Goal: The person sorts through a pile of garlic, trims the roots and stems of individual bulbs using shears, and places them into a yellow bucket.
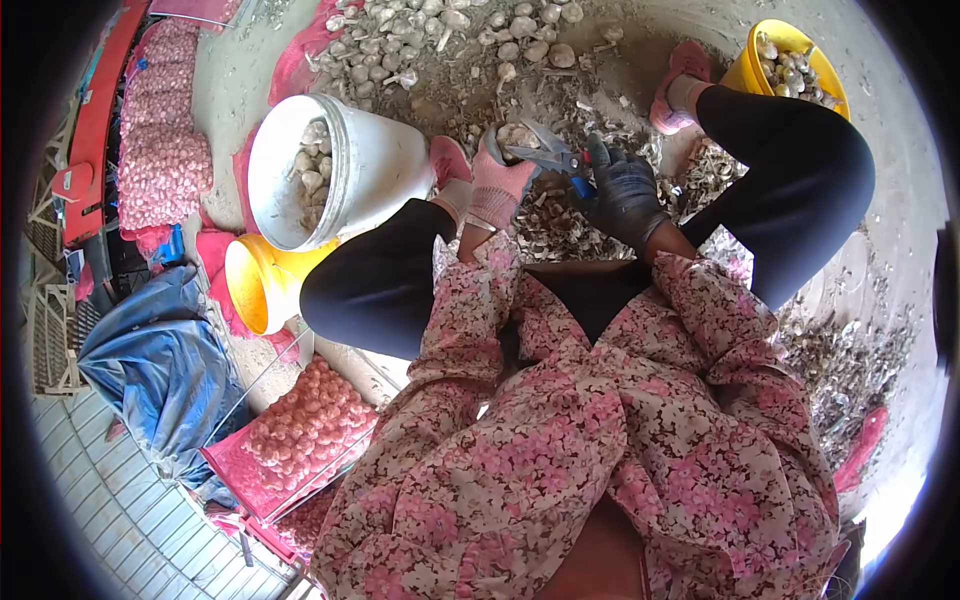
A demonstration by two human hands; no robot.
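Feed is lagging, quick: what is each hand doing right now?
Left hand: closed on a garlic bulb.
Right hand: closed on shears.

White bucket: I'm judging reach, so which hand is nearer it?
Left. The pink-gloved left hand, holding a garlic bulb, is close to the white bucket; the dark-gloved right hand, gripping the shears, lies farther away.

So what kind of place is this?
Probably a garlic-trimming yard: a garlic heap on the ground, red mesh sacks of bulbs, and the right hand holding shears to the bulb in the left hand.
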